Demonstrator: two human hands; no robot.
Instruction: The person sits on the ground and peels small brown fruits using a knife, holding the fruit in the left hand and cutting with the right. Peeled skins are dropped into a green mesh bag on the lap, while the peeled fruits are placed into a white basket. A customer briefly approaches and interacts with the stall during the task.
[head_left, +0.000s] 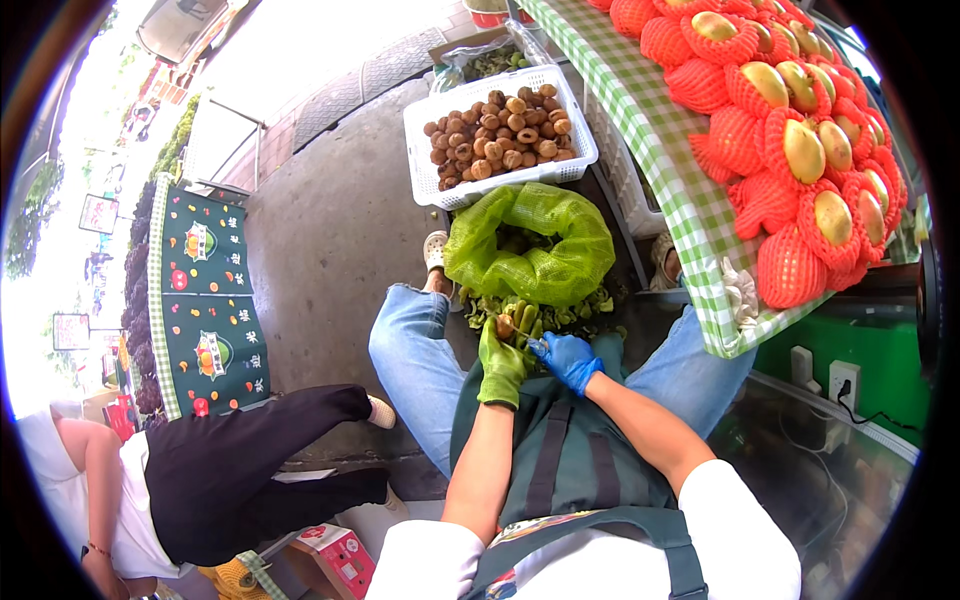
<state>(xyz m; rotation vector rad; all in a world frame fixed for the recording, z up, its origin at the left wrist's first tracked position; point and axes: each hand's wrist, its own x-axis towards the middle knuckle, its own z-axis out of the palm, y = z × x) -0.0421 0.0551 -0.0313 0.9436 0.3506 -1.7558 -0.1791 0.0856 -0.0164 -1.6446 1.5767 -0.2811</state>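
My left hand (502, 367), in a green work glove, holds a brown walnut (505, 325) between its fingers. Close on its right, my right hand (568, 361), in a blue glove, grips a small knife (523, 334) whose thin blade points at the walnut. Both hands are over my lap and a dark green apron (585, 457). Just beyond them stands an open lime-green mesh sack (532, 244) with its rim rolled out and dark contents inside. Green husk pieces (480, 307) lie around its near side. Past the sack, a white plastic basket (420, 169) holds many brown walnuts.
To the right, a table with a green checked cloth (645, 135) carries fruit in red foam nets (795, 281). A person in dark trousers (240, 472) is at the lower left. Behind the basket is a box with a plastic bag (495, 60). A power socket (845, 381) is at right.
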